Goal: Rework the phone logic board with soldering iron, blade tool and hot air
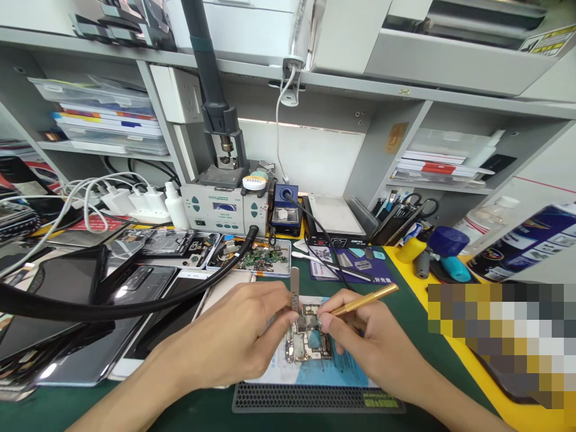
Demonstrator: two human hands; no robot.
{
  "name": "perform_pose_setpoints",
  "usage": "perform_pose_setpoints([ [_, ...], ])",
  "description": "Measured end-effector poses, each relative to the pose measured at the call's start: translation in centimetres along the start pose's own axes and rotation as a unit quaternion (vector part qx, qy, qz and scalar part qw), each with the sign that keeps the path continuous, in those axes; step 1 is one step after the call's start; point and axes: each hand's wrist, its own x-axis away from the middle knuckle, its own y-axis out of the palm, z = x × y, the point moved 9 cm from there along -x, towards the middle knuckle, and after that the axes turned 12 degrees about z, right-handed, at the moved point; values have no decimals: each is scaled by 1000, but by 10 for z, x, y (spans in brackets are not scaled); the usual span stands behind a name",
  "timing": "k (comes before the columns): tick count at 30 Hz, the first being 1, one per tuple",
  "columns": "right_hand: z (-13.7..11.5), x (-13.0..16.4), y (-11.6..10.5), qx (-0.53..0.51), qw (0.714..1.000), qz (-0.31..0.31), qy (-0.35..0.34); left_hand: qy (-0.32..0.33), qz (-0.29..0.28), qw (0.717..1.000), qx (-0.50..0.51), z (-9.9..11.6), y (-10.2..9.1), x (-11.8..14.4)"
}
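A phone circuit board (297, 348) lies on a blue and white sheet (351, 375) in front of me. My left hand (252, 330) is closed at the board's upper left, pinching what looks like metal tweezers (294, 282) that stand nearly upright. From the right, my right hand (364, 336) grips a slim gold-handled tool (364, 300) like a pen. Its handle slants up to the right, and its tip is over the upper part of the board, too small to make out. Fingers partly cover the board's upper edges.
Several phones (112, 324) lie at the left, with a thick black hose (148, 309) across them. A tray of small boards (270, 258), a rework station (225, 207) and a heating plate (335, 216) stand behind. Bottles and a spray can (526, 240) are at right.
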Motion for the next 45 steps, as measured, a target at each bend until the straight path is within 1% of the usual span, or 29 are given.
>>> perform_pose_setpoints([
  [6,0,0,1,2,1000,-6,1,-2,7,1000,-9,0,-2,-1],
  [19,-4,1,0,-3,1000,-3,0,-2,4,1000,-13,-1,-1,0],
  [31,-3,1,0,3,1000,-3,-5,-17,-34,999,-10,-8,9,5],
  [45,-1,0,0,5,1000,-1,-3,-19,-30,999,-13,-7,8,3],
])
